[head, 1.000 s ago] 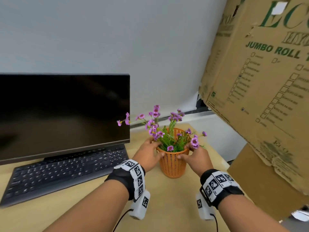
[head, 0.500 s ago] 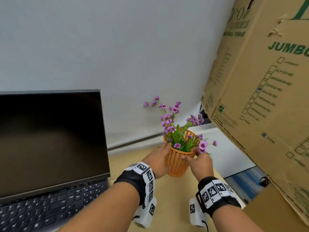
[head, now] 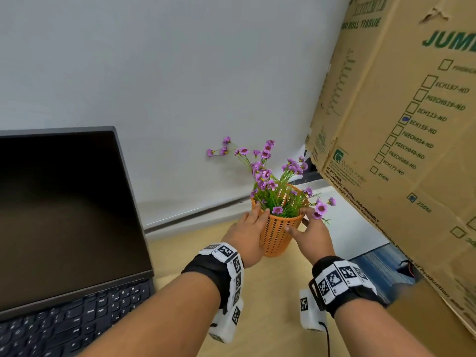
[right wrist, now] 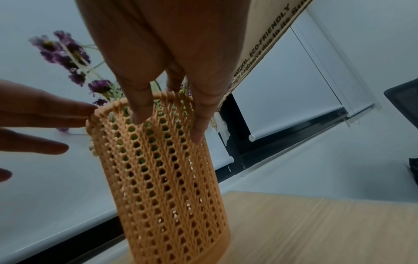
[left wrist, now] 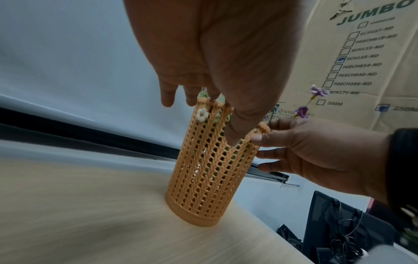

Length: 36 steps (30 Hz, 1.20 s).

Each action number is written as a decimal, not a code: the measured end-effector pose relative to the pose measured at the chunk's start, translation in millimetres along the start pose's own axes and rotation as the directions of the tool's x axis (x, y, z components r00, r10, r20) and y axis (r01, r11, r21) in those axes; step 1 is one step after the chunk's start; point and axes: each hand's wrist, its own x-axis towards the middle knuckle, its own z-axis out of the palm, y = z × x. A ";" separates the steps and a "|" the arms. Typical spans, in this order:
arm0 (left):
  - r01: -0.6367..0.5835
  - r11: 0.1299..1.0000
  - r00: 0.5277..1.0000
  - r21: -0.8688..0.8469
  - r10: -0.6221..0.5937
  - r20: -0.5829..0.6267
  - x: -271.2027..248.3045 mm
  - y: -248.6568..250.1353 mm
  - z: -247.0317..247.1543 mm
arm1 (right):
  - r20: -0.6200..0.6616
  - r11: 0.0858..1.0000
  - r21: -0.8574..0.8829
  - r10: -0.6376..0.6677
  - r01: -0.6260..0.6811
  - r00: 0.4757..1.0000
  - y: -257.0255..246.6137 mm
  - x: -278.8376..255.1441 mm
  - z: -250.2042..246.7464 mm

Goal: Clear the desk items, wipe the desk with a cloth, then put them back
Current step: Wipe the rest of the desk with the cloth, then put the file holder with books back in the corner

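An orange lattice basket [head: 277, 235] of purple artificial flowers [head: 268, 173] stands on the wooden desk [head: 270, 292], near its back right corner. My left hand [head: 251, 225] is at the basket's left side, thumb on the lattice and straight fingers at the rim. My right hand [head: 309, 228] touches the right side with spread, straight fingers. In the left wrist view the basket [left wrist: 208, 169] has its base flat on the desk, and the right hand [left wrist: 316, 151] touches it with its fingertips. In the right wrist view the left hand's fingers [right wrist: 45, 110] reach the rim of the basket [right wrist: 165, 178].
An open black laptop [head: 64, 215] fills the desk's left half. A big cardboard box [head: 399, 124] leans in close on the right, above the flowers. Behind the basket are a white blind and a dark sill [head: 193, 212]. The desk's right edge lies just beyond the basket.
Both hands moved the basket away from me and to the right, past the laptop, towards the back corner. It now rests on the desk and the fingers have straightened.
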 end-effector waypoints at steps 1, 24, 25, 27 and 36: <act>0.014 1.000 1.000 0.011 -0.014 0.006 -1.4 -0.8 -2.2 | -0.011 1.000 0.025 -0.002 0.002 1.000 0.2 -3.8 0.5; 0.420 0.901 0.906 0.109 -0.423 0.010 -266.9 -60.1 -35.8 | 0.576 0.953 0.046 -0.270 0.299 0.771 -127.7 -232.8 104.1; 0.452 0.887 0.892 0.094 -0.453 -0.013 -286.9 -68.6 -33.6 | 0.602 0.945 0.033 -0.278 0.324 0.748 -135.0 -244.6 112.8; 0.546 0.836 0.837 0.052 -0.543 -0.066 -341.5 -96.3 -29.3 | 0.673 0.919 0.004 -0.294 0.394 0.679 -154.2 -276.0 138.6; 0.799 0.602 0.596 0.003 -0.790 -0.145 -547.4 -203.0 -37.9 | 0.873 0.739 0.057 -0.363 0.671 0.325 -250.2 -431.5 246.7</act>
